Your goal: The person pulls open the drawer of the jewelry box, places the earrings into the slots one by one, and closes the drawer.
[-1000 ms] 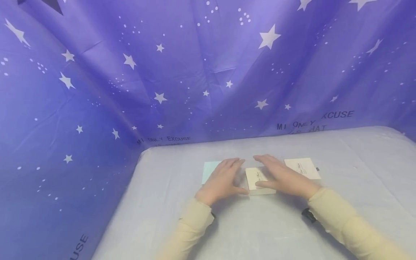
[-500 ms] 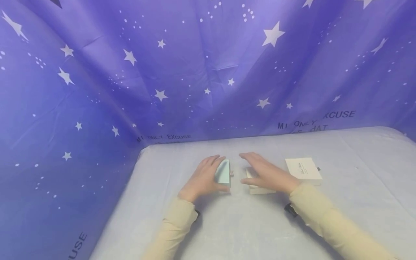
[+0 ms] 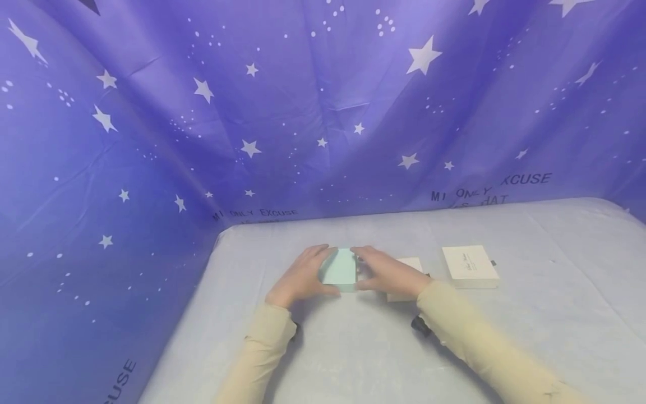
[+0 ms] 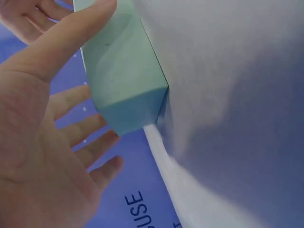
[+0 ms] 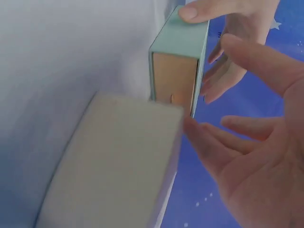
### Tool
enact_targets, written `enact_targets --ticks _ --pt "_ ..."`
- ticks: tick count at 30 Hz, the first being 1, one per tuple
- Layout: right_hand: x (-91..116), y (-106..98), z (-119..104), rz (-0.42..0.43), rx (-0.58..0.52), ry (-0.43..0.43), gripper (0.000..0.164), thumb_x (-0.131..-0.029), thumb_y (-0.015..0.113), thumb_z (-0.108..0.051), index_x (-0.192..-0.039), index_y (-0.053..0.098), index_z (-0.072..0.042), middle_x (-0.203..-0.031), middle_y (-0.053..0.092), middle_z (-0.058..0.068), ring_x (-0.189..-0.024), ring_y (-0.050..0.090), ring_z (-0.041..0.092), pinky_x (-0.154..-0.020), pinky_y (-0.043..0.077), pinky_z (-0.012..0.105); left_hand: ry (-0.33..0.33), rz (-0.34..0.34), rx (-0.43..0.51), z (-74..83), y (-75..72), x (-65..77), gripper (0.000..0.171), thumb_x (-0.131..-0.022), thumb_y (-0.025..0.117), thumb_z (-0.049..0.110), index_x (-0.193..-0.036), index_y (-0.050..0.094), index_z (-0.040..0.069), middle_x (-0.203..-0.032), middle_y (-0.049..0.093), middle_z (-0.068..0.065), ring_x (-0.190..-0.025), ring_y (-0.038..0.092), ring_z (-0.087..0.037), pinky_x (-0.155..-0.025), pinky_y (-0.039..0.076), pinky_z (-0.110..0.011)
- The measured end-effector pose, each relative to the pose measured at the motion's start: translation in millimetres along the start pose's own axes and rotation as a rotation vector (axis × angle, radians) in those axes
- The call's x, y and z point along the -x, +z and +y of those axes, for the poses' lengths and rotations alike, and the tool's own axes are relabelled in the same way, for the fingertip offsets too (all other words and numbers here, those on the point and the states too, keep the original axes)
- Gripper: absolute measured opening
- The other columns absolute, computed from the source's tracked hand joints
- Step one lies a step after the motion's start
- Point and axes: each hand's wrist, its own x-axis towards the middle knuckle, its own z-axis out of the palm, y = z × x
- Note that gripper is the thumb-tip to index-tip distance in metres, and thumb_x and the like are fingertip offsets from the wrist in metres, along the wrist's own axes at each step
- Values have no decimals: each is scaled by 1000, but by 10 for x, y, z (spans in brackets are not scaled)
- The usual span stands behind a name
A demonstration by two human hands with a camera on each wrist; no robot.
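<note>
Overall, one purple-blue cloth [image 3: 323, 90] printed with many pale stars fills the back and the left side; before it stretches one table [image 3: 555, 314] under a pale cover; two cream sleeves reach over that, the left sleeve [image 3: 252, 353] and the right sleeve [image 3: 484, 336]. Two bare hands come out of them; the left hand [image 3: 301, 276] is spread wide about the green box [image 3: 340, 268], its thumb on the near side and its fingers on the far side, though one cannot tell how firmly they press; the right hand [image 3: 391, 272] is wide too, thumb and fingers apart, at the right end of that box, and whether its tips touch it cannot be told. Three boxes lie in a row on the table, two cream and one green; the right cream box [image 3: 469, 262], lettered on top, is well apart from both hands; the middle cream box [image 5: 114, 152] is partly hidden under the right hand; the green box is leftmost, between the two hands. One brown end panel [image 5: 175, 76] fills the green box's right end; one dark tab [image 3: 493, 262] juts from the right cream box; one small loop [image 5: 172, 98] sits on the brown panel.
</note>
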Motion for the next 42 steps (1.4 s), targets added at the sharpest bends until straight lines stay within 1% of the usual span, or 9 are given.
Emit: enact_targets --ticks 2,6,10,13,18,24,30,37,42 --pt "-53 22 -36 -12 7 3 72 -86 76 -17 -140 40 14 -136 51 29 -125 52 41 -107 42 52 -3 -3 9 -27 -11 -1 95 -70 88 35 -148 43 6 -154 39 -20 -142 35 -37 -118 25 -51" --pt "-116 66 -101 -23 62 33 62 -84 76 -10 -134 48 14 -135 51 29 -121 54 41 -105 44 50 -15 -26 59 -53 -12 -14 94 -71 88 30 -149 41 3 -154 38 -20 -143 34 -37 -118 26 -51" --pt "-143 116 -108 -9 129 58 53 -82 76 -6 -126 55 14 -136 49 30 -122 54 43 -105 44 50 -11 -45 99 -74 17 -34 94 -73 87 27 -149 40 2 -153 40 -17 -140 38 -36 -117 30 -50" --pt "-152 147 -101 6 156 74 52 -82 76 -5 -125 56 14 -138 47 31 -124 53 44 -106 43 49 -6 -31 106 -85 33 -46 93 -71 88 26 -148 42 2 -149 45 -15 -136 43 -35 -115 33 -48" --pt "-161 168 -108 20 170 90 51 -81 76 -5 -125 57 13 -139 47 29 -125 52 44 -107 42 49 -11 8 112 -86 32 -49 94 -67 91 28 -145 47 2 -142 51 -14 -128 49 -32 -111 38 -47" --pt "-130 142 -150 34 161 92 51 -82 76 -7 -126 57 11 -144 44 29 -127 51 44 -108 41 49 -39 47 78 -70 7 -32 96 -63 93 35 -144 50 5 -141 53 -11 -128 51 -28 -111 38 -44" --pt "-34 50 -234 64 165 51 50 -84 75 -8 -127 58 11 -145 43 28 -128 51 43 -108 41 49 -36 105 47 7 -57 18 94 -62 93 40 -142 54 9 -139 55 -8 -126 52 -27 -109 41 -44" --pt "151 -15 -296 121 181 -43 48 -84 75 -8 -125 59 10 -142 46 28 -128 51 43 -107 41 50 -46 149 20 189 -137 164 93 -63 91 44 -142 54 13 -142 54 -8 -130 51 -29 -108 41 -49" --pt "291 -59 -351 156 170 -79 48 -83 76 -8 -125 60 10 -142 47 27 -128 51 42 -107 42 50 -21 188 1 315 -178 255 93 -62 91 46 -141 55 12 -139 56 -9 -126 53 -29 -105 44 -48"
